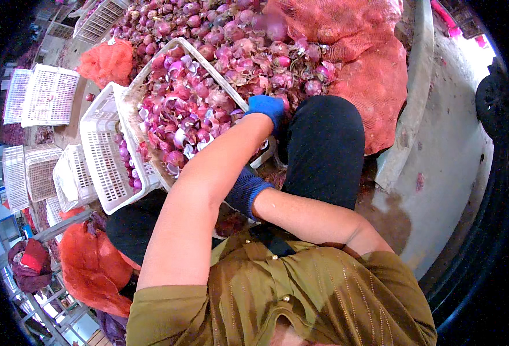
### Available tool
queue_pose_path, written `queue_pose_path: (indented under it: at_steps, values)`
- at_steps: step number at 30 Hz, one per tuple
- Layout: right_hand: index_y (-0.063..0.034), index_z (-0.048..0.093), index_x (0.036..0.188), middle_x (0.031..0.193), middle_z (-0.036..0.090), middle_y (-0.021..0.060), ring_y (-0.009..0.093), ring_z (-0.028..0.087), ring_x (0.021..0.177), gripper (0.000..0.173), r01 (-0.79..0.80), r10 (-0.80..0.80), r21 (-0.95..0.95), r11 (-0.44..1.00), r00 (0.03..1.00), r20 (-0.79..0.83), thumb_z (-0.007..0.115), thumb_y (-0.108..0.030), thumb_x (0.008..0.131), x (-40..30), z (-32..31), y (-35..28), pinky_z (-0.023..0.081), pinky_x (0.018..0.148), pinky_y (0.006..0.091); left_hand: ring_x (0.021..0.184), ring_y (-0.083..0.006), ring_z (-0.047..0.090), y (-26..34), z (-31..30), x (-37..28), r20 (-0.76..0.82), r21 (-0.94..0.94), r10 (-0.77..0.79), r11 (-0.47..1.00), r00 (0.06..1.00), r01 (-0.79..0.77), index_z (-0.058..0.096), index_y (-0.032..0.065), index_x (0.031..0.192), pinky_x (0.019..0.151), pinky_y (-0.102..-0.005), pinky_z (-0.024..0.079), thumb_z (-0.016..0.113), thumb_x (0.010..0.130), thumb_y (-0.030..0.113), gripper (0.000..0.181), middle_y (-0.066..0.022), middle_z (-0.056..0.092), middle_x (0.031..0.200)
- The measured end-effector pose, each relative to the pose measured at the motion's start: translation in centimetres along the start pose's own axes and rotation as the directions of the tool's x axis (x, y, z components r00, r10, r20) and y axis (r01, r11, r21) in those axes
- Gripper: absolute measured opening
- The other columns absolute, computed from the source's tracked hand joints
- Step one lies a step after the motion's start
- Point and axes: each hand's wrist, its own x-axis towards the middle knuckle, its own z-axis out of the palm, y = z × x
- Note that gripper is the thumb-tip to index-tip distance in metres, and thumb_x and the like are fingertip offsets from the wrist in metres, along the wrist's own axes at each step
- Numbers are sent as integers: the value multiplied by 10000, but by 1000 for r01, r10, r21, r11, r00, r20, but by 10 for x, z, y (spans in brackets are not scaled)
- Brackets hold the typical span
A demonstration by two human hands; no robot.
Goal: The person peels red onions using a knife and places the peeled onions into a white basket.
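Note:
My left hand [266, 108], in a blue glove, reaches forward across the other arm to the near right corner of a crate [215, 71] of red onions and loose skins. A pinkish-red onion [285, 103] shows at its fingers. Below it, between my knees, is my right hand [246, 190] in a dark blue knit glove; its fingers are mostly hidden behind the left forearm, and what it holds cannot be seen. A large heap of red onions [237, 34] with dry skins lies beyond the crate.
A white plastic crate [103, 168] with peeled onions [133, 173] stands left of the full one. Red mesh sacks [371, 86] lie at the right beside a concrete curb [410, 112]. More white crates [49, 95] and an orange mesh bag [107, 62] are at the left.

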Motion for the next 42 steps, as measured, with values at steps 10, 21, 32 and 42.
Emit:
queue_pose_path:
  at_steps: [10,21,32,42]
  values:
    - [-62,670,975,950,686,203,377,666,883,197,79,129,-988,-129,990,62,572,-172,845,22,-5,-42,528,759,461,923,-149,631,-92,-48,-79,-588,-801,-55,181,807,-571,589,72,1247,823,-278,513,636,891,191,379,-68,656,1052]
    - [-60,607,1107,796,634,12,108,576,557,277,-18,-9,-144,989,983,-185,683,-230,901,10,52,-97,473,475,259,658,-123,611,-134,9,-247,-119,-621,-479,-647,869,-442,620,148,1067,534,-279,523,540,934,504,388,-6,653,841]
    - [-64,591,1152,738,584,-28,73,548,553,366,1,-21,-528,849,999,-33,735,-243,867,-1,60,-84,448,489,218,715,-82,561,-122,68,-262,-363,-879,-641,-5,676,-476,658,64,1064,582,-249,452,557,935,502,468,-21,638,914]
    - [-41,598,1135,810,621,-14,67,580,669,307,1,35,-594,804,998,48,708,-172,880,-2,61,-77,481,558,231,769,-119,631,-104,51,-318,-224,-691,-258,-638,940,-339,590,98,1218,678,-303,557,528,940,527,515,-16,658,934]
